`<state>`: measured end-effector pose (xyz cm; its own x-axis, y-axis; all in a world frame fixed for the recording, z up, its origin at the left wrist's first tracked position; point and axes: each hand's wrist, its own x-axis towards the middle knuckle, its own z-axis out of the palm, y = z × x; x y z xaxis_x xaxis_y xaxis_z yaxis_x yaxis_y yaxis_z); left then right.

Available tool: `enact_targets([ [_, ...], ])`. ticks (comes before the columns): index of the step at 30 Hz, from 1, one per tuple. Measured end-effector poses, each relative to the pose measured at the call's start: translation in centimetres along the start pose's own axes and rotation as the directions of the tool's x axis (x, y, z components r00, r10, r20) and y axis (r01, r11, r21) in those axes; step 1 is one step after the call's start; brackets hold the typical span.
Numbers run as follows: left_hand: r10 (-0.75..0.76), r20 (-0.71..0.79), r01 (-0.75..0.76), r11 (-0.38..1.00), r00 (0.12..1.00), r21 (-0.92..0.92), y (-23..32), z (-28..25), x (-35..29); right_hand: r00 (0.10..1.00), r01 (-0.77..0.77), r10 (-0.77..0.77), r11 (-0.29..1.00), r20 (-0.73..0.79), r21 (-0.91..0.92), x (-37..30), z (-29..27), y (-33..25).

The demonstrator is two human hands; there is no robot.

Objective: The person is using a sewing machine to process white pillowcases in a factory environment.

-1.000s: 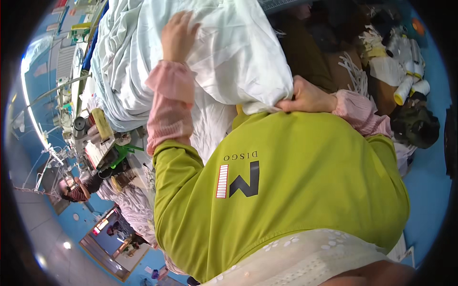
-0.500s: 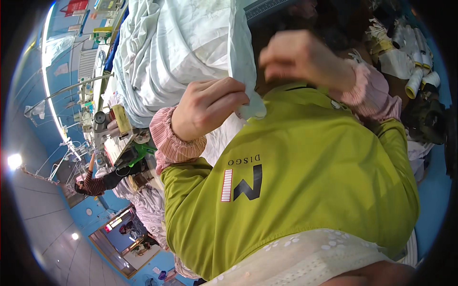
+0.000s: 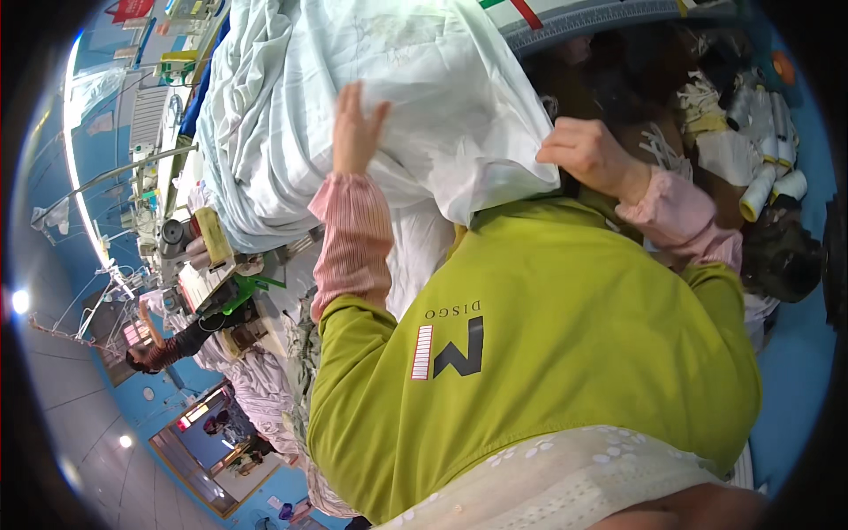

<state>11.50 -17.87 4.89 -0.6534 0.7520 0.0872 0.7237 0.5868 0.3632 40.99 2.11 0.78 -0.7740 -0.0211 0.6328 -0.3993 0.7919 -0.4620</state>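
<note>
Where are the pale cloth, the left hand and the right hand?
Pale cloth [image 3: 442, 115]: head view, on its broad upper surface.
Left hand [image 3: 356, 138]: head view, on its back.
Right hand [image 3: 590, 159]: head view, on its back.

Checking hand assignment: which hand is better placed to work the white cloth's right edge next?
Right, likely. The right hand is curled at the right edge of the white cloth; a firm grip can't be confirmed. The left hand is open over the white cloth, farther from that edge.

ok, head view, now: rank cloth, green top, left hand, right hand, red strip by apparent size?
1. green top
2. cloth, cut off by the frame's top edge
3. right hand
4. left hand
5. red strip
</note>
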Motion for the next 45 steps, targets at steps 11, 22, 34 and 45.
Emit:
enact_targets([
  [11,0.007,-0.068,0.011,0.963,0.998,0.268,-12.0,3.9,9.6,0.977,-0.211,0.211,0.976,0.014,0.059,1.7,2.4,5.7],
  [22,0.112,-0.060,-0.099,0.978,0.992,0.186,-18.2,3.4,20.1,0.962,-0.272,0.269,0.958,0.047,0.090,6.6,2.3,11.0],
  [34,-0.059,0.096,0.046,0.990,0.994,0.134,-20.9,2.0,30.2,0.963,-0.265,0.264,0.964,0.055,0.009,12.3,2.3,16.2],
  [45,0.010,0.069,-0.021,0.986,0.998,0.164,-23.1,2.5,38.4,0.962,-0.270,0.272,0.955,0.000,-0.119,15.4,3.5,20.9],
])
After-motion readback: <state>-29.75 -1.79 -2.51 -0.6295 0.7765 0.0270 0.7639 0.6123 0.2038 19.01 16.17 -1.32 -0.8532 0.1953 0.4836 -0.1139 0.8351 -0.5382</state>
